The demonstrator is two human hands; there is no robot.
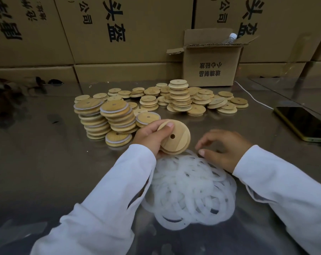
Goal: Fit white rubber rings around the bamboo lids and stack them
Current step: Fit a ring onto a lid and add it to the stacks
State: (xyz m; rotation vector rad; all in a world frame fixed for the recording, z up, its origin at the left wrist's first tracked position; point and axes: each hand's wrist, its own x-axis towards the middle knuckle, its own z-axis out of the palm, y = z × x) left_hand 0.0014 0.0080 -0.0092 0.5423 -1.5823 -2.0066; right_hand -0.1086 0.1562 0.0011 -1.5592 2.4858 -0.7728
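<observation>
- As the head view shows it, the left hand (150,138) grips one bamboo lid (176,138) by its rim, thumb on the upper face and fingers curled beneath. The lid is tilted towards the camera, clear of the table (45,144), and carries no ring yet.
- The right hand (224,150) holds nothing: its fingers are loosely spread over the far edge of the pile of white rubber rings (191,190). Whether the thumb tip touches a ring cannot be confirmed.
- Key relation: the ring pile lies directly near-side of and below the held lid, almost touching its lower rim. The right hand is the nearer hand to the rings; judged next step is to lift one ring and stretch it around the lid's stepped edge.
- Ringed lids stand in finished stacks (104,118) just far-left of the left hand. Bare lids (192,98) lie heaped farther back.
- Writing: the small carton (211,67), far right, reads 玻璃制品 / 小心轻放, printed upside down. The wall of large cartons (119,24) behind shows 头盔 and 公司.
- A phone (303,124) with a white cable (251,96) lies at right.
</observation>
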